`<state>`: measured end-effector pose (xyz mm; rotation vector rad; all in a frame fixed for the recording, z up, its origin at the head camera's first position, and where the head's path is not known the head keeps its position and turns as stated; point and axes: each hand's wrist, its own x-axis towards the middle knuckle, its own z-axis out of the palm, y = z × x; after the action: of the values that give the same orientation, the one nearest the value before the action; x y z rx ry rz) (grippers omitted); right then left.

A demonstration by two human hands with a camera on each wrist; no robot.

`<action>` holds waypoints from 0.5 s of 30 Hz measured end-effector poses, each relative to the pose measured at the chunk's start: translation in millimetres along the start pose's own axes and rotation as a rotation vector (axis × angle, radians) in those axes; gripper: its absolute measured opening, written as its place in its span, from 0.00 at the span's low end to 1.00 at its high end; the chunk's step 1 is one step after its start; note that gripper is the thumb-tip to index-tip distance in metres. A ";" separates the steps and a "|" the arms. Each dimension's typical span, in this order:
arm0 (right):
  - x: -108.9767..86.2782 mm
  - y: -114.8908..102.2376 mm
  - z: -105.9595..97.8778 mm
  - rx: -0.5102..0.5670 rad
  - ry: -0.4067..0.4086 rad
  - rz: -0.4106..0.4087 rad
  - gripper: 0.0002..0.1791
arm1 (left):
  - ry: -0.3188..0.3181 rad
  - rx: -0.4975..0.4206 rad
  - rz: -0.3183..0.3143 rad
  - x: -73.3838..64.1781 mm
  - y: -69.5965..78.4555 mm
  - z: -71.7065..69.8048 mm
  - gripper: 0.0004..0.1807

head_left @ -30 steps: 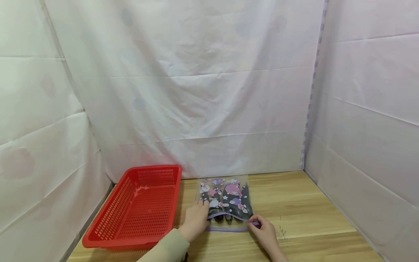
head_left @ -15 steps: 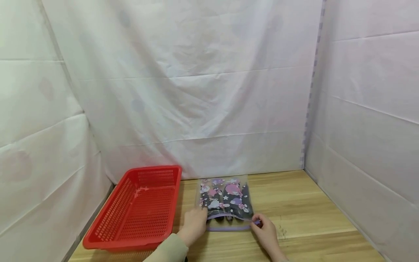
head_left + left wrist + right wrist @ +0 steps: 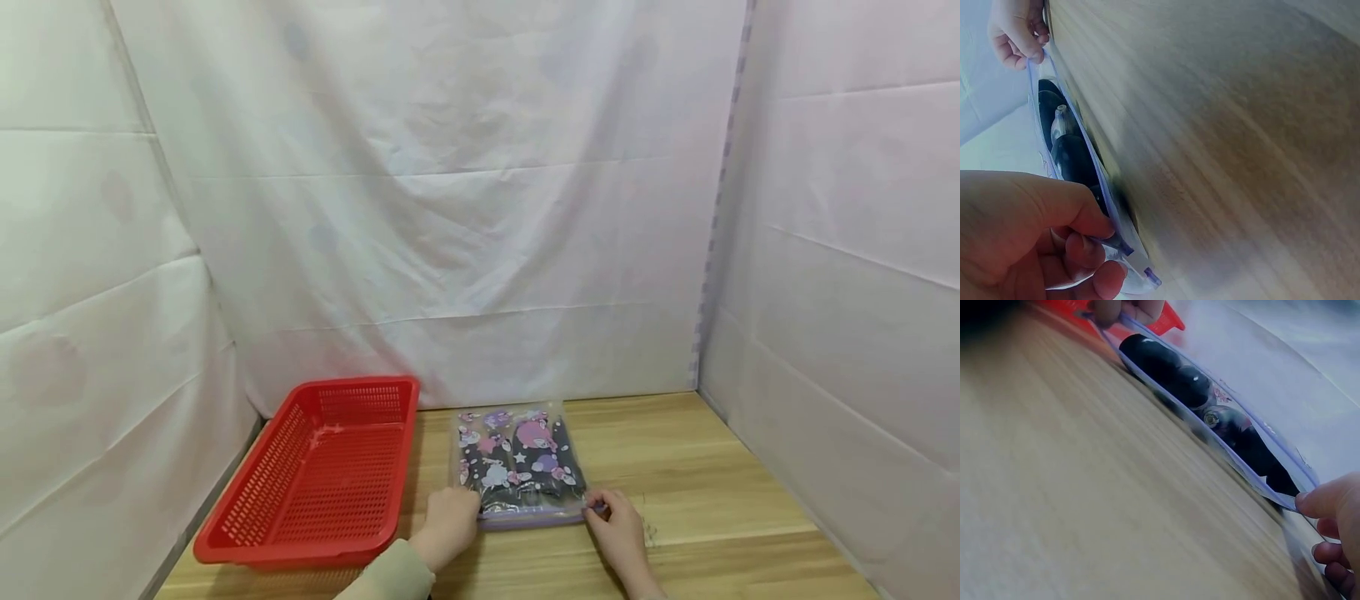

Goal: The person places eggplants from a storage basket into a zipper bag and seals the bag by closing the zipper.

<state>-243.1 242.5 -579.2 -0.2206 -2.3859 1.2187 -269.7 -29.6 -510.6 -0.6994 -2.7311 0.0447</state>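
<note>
A clear zip bag [image 3: 534, 436] with pink, purple and white cartoon prints lies flat on the table. Several dark, glossy, rounded objects [image 3: 1190, 387] fill it, one showing a pale stub at its end. My left hand [image 3: 448, 518] pinches the left corner of the bag's mouth, close to a whitish slider [image 3: 1139, 262] on the purple zip strip. At the opposite corner, my right hand [image 3: 619, 529] pinches the edge between thumb and finger. Both wrist views show the mouth gaping between the two hands.
A red plastic basket [image 3: 400, 467] with perforated sides stands left of the bag, close to my left forearm. The wooden table [image 3: 697, 467] ends against white cloth walls [image 3: 480, 250] at the back and sides.
The bag's upper edge has come down towards me and now lies over the lower zip edge, covering the dark ends in the head view. Both hands have shifted slightly along with the corners.
</note>
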 end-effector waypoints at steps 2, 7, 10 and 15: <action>-0.7 -0.1 0.1 0.002 0.001 0.000 0.10 | -0.004 0.007 0.003 -0.6 0.2 -0.9 0.06; -1.6 -1.0 -0.6 -0.009 0.013 -0.009 0.11 | -0.015 0.012 0.012 -0.7 -0.8 -0.2 0.06; -2.4 -0.9 -2.0 -0.014 0.023 -0.031 0.11 | -0.007 0.006 0.020 -1.1 -2.3 0.1 0.07; -3.7 -3.6 -1.5 -0.040 -0.011 -0.022 0.11 | 0.019 -0.007 0.026 -5.4 -6.1 -3.6 0.07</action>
<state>-238.9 240.2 -576.7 -0.1994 -2.4178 1.1660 -266.9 -37.7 -508.2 -0.7337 -2.7059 0.0343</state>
